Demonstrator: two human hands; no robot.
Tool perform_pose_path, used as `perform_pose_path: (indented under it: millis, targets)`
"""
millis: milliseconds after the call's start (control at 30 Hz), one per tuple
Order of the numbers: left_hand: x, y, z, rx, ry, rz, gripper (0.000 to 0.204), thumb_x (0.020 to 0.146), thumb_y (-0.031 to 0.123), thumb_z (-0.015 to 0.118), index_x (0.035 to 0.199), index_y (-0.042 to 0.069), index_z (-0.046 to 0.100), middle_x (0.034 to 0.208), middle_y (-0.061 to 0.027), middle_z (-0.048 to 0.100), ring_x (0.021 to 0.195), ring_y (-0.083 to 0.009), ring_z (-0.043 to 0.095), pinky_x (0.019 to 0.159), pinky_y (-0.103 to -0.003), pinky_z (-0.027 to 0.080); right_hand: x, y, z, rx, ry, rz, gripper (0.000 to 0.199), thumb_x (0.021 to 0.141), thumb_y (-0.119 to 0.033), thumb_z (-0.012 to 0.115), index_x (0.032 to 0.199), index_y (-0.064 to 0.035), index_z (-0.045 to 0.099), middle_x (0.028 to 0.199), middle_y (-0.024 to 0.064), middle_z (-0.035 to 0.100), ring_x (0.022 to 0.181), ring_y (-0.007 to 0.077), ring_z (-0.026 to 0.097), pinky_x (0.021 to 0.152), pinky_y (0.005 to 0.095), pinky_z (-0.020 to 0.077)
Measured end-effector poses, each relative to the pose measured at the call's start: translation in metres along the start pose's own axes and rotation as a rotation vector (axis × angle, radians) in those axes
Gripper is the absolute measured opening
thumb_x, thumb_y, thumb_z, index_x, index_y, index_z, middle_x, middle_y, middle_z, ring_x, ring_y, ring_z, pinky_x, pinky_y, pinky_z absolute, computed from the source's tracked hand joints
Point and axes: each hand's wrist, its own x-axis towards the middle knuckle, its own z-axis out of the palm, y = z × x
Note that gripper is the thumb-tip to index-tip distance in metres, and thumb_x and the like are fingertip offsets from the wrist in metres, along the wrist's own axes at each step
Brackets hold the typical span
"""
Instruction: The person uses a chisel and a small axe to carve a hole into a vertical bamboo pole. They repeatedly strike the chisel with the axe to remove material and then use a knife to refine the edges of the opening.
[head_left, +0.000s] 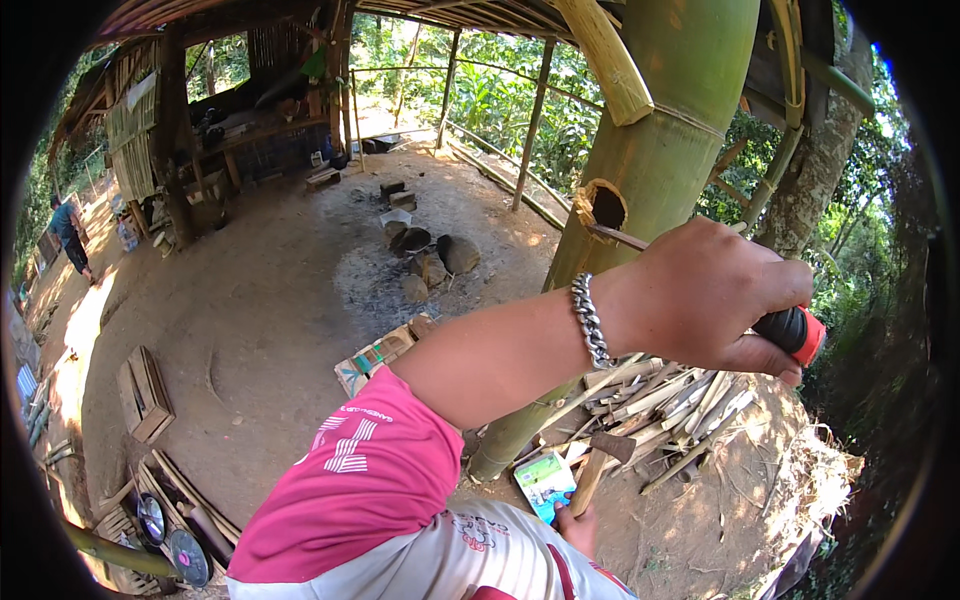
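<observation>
My left hand (715, 295) is closed round the black and red handle (795, 330) of what looks like a chisel. Its narrow metal blade (620, 237) reaches the lower lip of a round, rough-edged hole (607, 205) in a thick green bamboo trunk (660, 150). Low down, close to my body, my right hand (577, 525) grips the wooden handle of a hatchet (592, 480), its head pointing up. Part of this hand is hidden by my shirt. Behind the hatchet shows a blue and green package (545, 480).
Split wood (650, 410) lies heaped beyond the trunk's foot. A cut bamboo piece (610, 65) juts down beside the trunk. Hearth stones and pots (430, 250) sit on the dirt floor, with a wooden stool (145, 393) to the left. Another person (70, 238) stands far left.
</observation>
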Motion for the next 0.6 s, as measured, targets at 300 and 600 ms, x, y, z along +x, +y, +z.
perform_pose_path:
  millis: [300,600]
  targets:
    - [-0.001,-0.002,-0.001,-0.002,-0.038,-0.021,0.055,0.08,0.062,0.072,0.093,0.011,0.054,0.068,-0.0074,0.063,0.063,-0.0317,0.067,0.056,-0.042,0.052,0.013,-0.061,-0.004,0.176,0.064,-0.326,0.035,0.095,-0.011,0.061,0.123,0.0018,0.044,0.073,0.0075,0.057,0.049,0.0155,0.055,0.046,0.0291,0.0466]
    - [-0.003,-0.004,0.002,0.06,-0.105,-0.05,0.034,0.077,0.028,0.08,0.094,0.01,0.056,0.072,-0.0085,0.064,0.067,-0.0318,0.068,0.059,-0.044,0.053,-0.06,-0.274,-0.041,0.462,0.161,-1.579,0.04,0.104,-0.027,0.05,0.136,-0.0038,0.039,0.078,0.0046,0.052,0.055,0.0121,0.05,0.051,0.0319,0.0479]
